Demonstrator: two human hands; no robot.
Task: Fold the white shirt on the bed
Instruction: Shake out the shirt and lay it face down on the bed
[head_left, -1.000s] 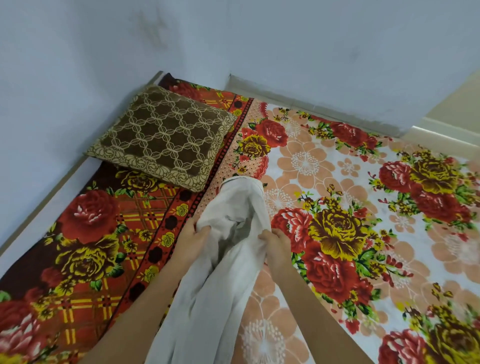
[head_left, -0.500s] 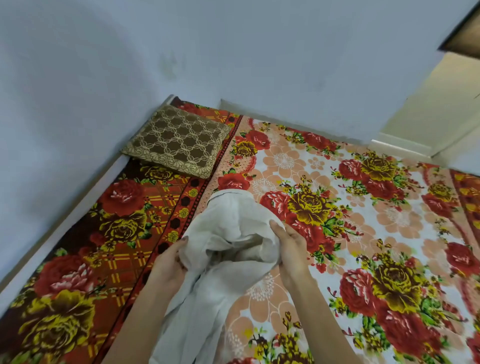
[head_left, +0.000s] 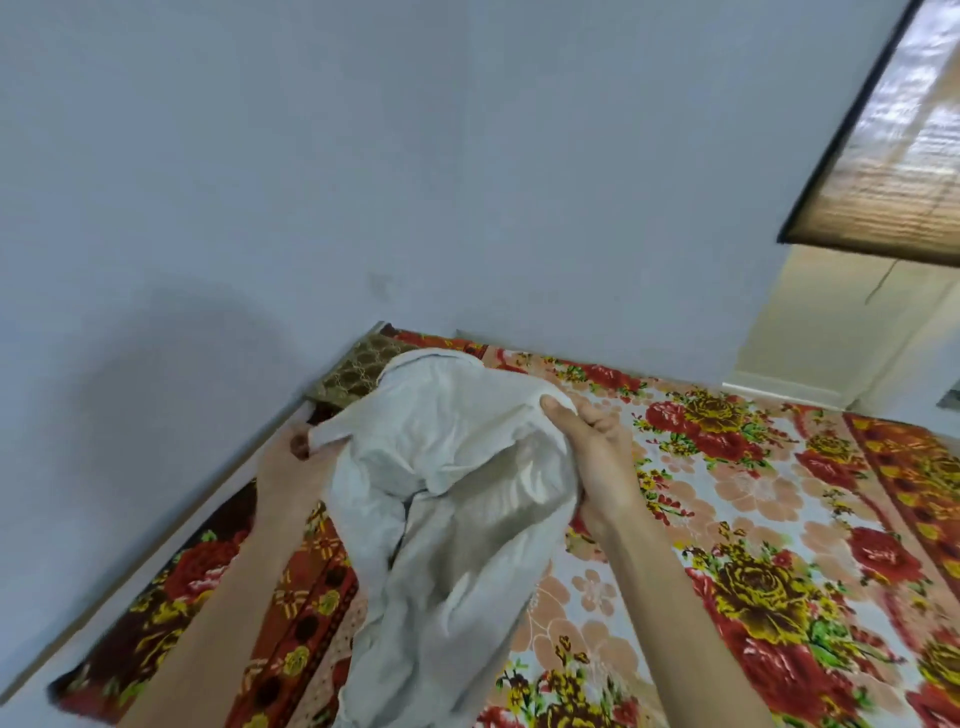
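Above the bed (head_left: 753, 493), white shirt (head_left: 457, 467) now higher.

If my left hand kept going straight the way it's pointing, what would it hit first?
Probably the brown pillow just beyond the left hand gripping the white shirt, then the wall; depth is unclear.

Bedspread (head_left: 753, 483) lies open rightward; pillow (head_left: 347, 382) and wall (head_left: 156, 260) crowd left.
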